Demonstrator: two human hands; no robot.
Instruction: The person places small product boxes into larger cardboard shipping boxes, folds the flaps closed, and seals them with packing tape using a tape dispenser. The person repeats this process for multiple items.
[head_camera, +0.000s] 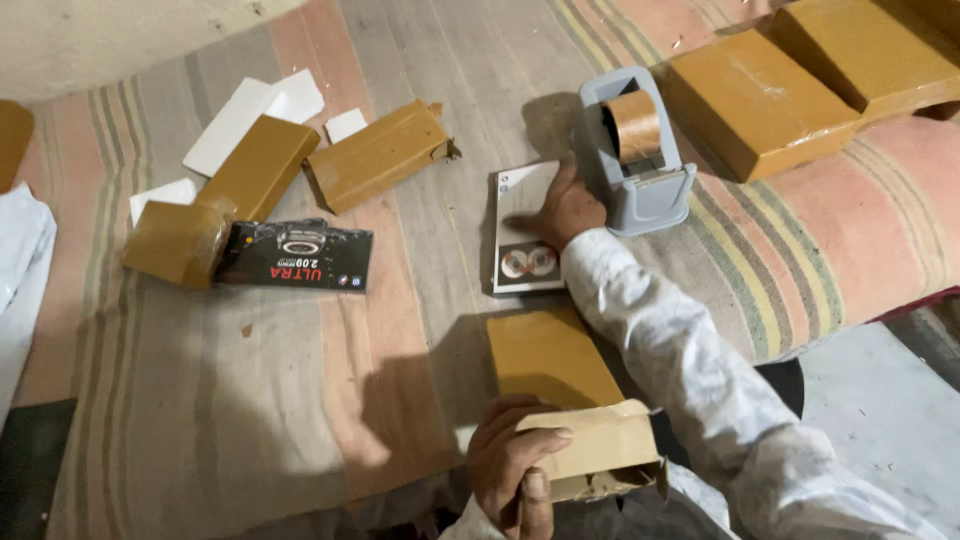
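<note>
While my left hand (510, 470) grips the open brown box (575, 410) near my lap, my right hand (565, 208) lies flat and loose on the white product box (520, 225), holding nothing, just beside the grey tape holder (635, 150). I think the brown box could slip, since only my fingers pinch its flap, and the flap could tear.

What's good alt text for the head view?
Seen from above, a person's right hand rests on a white product box beside a grey tape dispenser, while the left hand holds an open brown cardboard sleeve. More brown-wrapped boxes lie on a striped mat.
</note>
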